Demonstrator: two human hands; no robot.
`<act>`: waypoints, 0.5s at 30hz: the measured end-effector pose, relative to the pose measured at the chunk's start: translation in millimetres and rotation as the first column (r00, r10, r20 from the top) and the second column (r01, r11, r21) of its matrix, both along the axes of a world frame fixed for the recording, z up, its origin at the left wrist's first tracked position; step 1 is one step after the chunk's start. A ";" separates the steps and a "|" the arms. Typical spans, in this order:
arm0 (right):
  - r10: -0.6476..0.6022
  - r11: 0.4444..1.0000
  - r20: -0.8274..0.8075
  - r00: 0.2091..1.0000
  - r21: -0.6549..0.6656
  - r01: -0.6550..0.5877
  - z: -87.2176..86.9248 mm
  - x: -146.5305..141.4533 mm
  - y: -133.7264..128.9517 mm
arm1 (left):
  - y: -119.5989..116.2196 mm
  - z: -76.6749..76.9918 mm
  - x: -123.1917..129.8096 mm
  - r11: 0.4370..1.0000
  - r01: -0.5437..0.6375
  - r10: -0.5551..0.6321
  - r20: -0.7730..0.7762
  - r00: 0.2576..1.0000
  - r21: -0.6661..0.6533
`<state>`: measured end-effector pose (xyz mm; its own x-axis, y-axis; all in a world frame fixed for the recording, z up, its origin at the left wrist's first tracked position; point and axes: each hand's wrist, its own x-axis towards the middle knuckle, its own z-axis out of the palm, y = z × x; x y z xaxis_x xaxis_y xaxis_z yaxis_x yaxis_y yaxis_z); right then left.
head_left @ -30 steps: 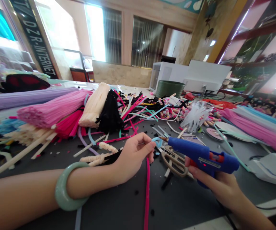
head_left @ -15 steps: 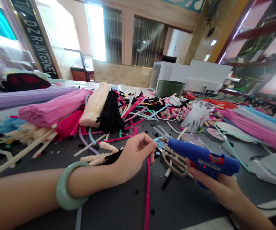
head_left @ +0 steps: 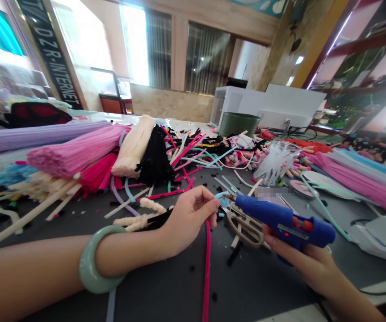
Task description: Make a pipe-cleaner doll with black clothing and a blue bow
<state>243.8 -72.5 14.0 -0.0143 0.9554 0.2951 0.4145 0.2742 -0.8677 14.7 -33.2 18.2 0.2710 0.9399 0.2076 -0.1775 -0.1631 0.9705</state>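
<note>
My left hand (head_left: pixel 193 217) pinches a short, bent light-blue pipe cleaner (head_left: pixel 224 198) between thumb and fingers. In my right hand (head_left: pixel 310 264) is a blue hot glue gun (head_left: pixel 276 219), its small red light lit. The gun's nozzle points left and meets or nearly meets the light-blue piece; contact is hard to tell. Beige-handled scissors (head_left: pixel 246 229) lie on the table just below the nozzle. Beneath my left hand, a hot-pink pipe cleaner (head_left: pixel 207 273) runs toward the table's front. Cream twisted pipe cleaners with a black part (head_left: pixel 132 221) lie behind my left wrist.
Bundles of pink (head_left: pixel 69 152), cream (head_left: pixel 134 145) and black (head_left: pixel 156 158) pipe cleaners fill the left. A clear cup of glue sticks (head_left: pixel 275 163) stands back right. Behind it are a green container (head_left: pixel 239 124) and a monitor (head_left: pixel 291 105). A white device (head_left: pixel 382 237) sits far right.
Almost nothing differs. Both hands, the light-blue pipe cleaner and the glue gun keep practically the same positions, with only a very slight shift of the whole view.
</note>
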 end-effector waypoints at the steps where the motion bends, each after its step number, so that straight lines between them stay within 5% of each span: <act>1: 0.000 1.000 0.002 1.000 0.001 0.000 0.4 -0.2 -0.2 | -0.2 0.2 0.0 1.000 0.000 0.000 -0.003 1.000 0.001; 15: -0.002 1.000 0.023 1.000 0.018 0.002 -1.4 0.5 0.0 | 0.0 -0.6 -0.7 1.000 0.004 -0.004 0.005 1.000 0.004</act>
